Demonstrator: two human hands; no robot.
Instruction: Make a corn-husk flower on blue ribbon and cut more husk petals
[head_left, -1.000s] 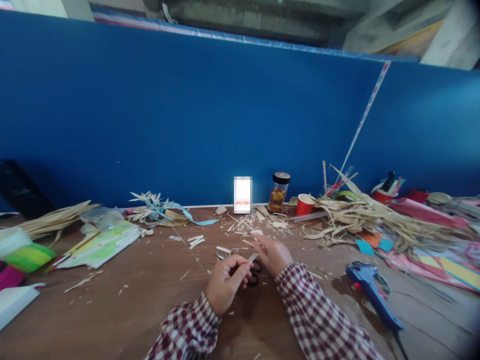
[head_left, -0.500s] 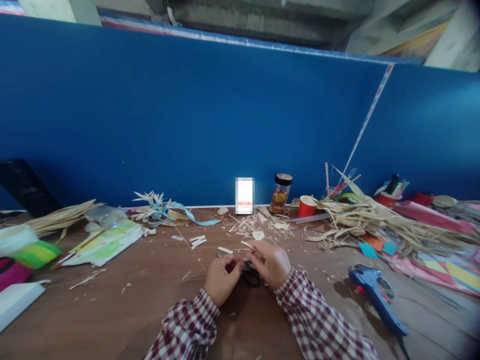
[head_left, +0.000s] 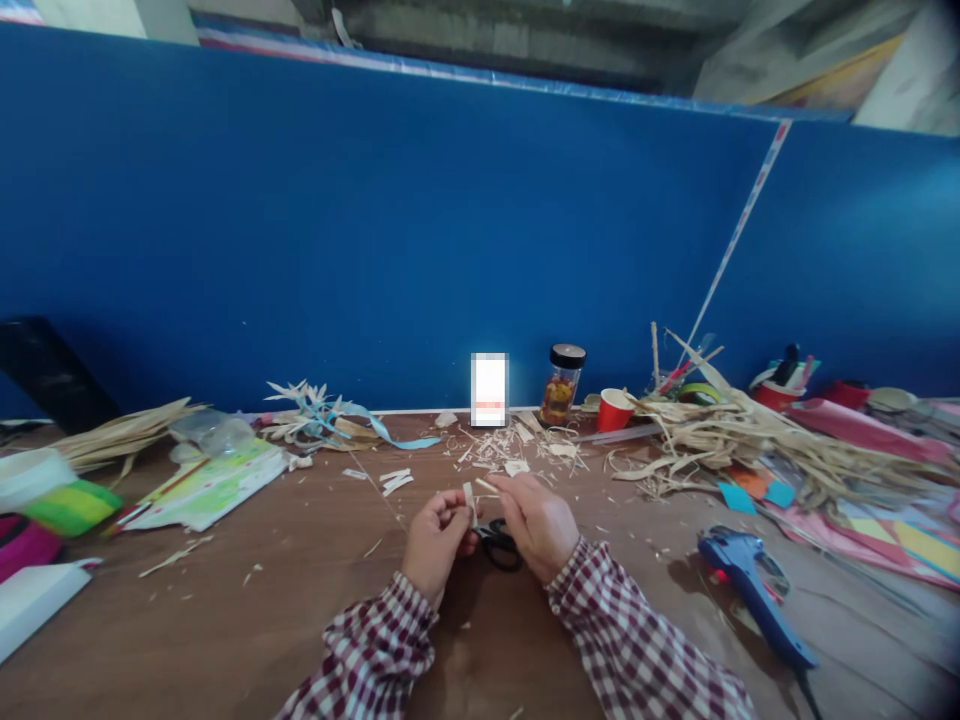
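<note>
My left hand pinches a short pale straw strip that stands upright between its fingertips. Close beside it, my right hand is curled, with black-handled scissors at its fingers; the blades are hidden. Both hands hover just above the brown wooden table, near its middle. Short cut strips and fine straw shavings lie on the table just beyond the hands.
A blue glue gun lies at the right. Behind it spreads a heap of dry straw over coloured paper. A red cup and a black-lidded jar stand by the blue partition. A printed sheet and coloured rolls lie at the left.
The hands came together and rose slightly. The straw strip, earlier tilted toward the right hand, now stands upright in the left fingertips.
</note>
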